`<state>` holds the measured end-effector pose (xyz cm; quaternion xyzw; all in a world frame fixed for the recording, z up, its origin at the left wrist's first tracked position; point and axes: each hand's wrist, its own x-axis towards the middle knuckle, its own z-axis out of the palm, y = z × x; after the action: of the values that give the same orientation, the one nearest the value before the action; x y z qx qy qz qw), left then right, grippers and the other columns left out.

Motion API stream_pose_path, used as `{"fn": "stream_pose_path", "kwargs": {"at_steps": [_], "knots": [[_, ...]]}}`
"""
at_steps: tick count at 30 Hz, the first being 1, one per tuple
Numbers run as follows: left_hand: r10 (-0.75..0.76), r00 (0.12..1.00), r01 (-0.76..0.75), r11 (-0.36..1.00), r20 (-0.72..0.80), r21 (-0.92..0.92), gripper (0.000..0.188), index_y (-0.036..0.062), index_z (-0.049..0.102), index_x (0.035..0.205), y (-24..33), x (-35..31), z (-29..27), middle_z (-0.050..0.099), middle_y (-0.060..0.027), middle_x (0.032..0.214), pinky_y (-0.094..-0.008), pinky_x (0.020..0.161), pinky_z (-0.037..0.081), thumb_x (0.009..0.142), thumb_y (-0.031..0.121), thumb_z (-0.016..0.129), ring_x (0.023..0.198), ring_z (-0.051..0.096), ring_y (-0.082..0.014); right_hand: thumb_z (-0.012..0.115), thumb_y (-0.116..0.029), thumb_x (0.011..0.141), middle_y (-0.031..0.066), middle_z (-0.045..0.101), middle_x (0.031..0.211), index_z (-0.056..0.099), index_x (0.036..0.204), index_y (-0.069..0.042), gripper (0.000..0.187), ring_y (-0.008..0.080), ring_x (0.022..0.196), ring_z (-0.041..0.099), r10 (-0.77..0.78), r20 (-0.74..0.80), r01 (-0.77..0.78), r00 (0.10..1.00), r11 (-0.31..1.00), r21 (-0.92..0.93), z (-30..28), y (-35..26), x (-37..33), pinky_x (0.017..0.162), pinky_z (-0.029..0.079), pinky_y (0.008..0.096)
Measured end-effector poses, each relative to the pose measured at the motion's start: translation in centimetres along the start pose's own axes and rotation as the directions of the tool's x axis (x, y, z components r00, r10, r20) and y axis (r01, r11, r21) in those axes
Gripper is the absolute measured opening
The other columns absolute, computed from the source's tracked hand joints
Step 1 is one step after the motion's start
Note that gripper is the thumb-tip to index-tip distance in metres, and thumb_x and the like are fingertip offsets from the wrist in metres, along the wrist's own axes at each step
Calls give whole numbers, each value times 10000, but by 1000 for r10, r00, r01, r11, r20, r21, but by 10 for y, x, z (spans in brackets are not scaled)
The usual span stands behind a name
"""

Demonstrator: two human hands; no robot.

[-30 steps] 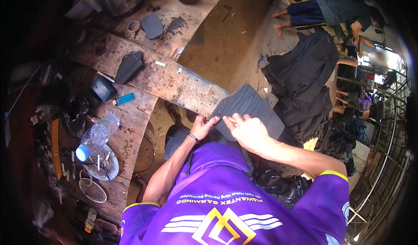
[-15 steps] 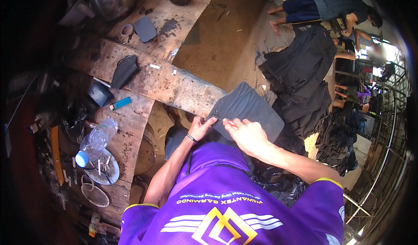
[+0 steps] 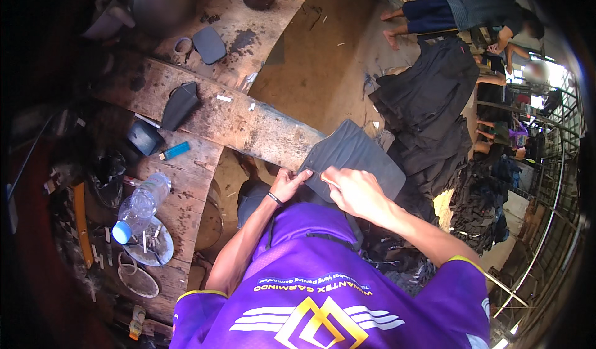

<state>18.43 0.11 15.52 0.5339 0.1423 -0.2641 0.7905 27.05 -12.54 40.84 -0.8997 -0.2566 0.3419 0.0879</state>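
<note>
A dark grey, flat panel that looks like cut fabric point(image 3: 372, 163) lies in front of me, its far part over the end of a wooden plank. My left hand point(image 3: 289, 185) pinches its near-left edge between thumb and fingertips. A dark band circles that wrist. Just to the right, my right hand point(image 3: 355, 191) is closed above the same panel, with its fingers curled and thumb tucked in. Whatever its fingertips hold, if anything, is hidden.
On the wooden plank point(image 3: 273, 139) rests a folded dark piece point(image 3: 180, 106). A plastic bottle point(image 3: 146, 200), a plate point(image 3: 155, 250) and a blue lighter point(image 3: 174, 150) are at left. Dark cloth point(image 3: 428, 101) is heaped at right. Another person point(image 3: 478, 11) stands at far right.
My right hand's fingers have curled in tighter and its knuckles have risen a little. My left hand keeps its pinch on the panel's edge.
</note>
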Motion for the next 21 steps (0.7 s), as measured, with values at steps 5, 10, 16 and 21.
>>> {"fn": "stream_pose_path", "kwargs": {"at_steps": [5,10,16,21], "knots": [[47,998,-49,998,-39,-49,378,-7,744,767,2,-1,4,575,28,594,-260,533,492,957,320,745,545,515,-56,559,-97,979,243,696,912,569,1188,-24,222,362,731,741,162,102,-185,981,942,280,7,4,3,594,564,465],[35,999,-35,999,-25,29,495,27,623,584,9,-2,1,481,44,526,-295,463,356,924,352,779,503,411,-48,545,-212,1058,91,616,883,522,1240,-51,244,152,585,579,497,581,-644,644,-58,763,15,1,2,403,423,304],[21,999,-22,1000,-39,-8,568,56,530,517,11,-4,4,435,52,507,-310,451,308,908,374,792,497,363,-47,584,-82,973,236,652,844,544,1201,-38,236,404,704,705,-17,16,17,1000,1000,-1,7,-1,-4,577,551,442],[-68,998,68,996,11,50,414,33,694,691,0,0,0,519,49,563,-249,507,463,950,350,757,512,465,-41,530,-146,1054,126,643,893,542,1211,-55,182,202,586,621,497,340,-589,798,527,612,13,-6,8,422,454,358]]}}
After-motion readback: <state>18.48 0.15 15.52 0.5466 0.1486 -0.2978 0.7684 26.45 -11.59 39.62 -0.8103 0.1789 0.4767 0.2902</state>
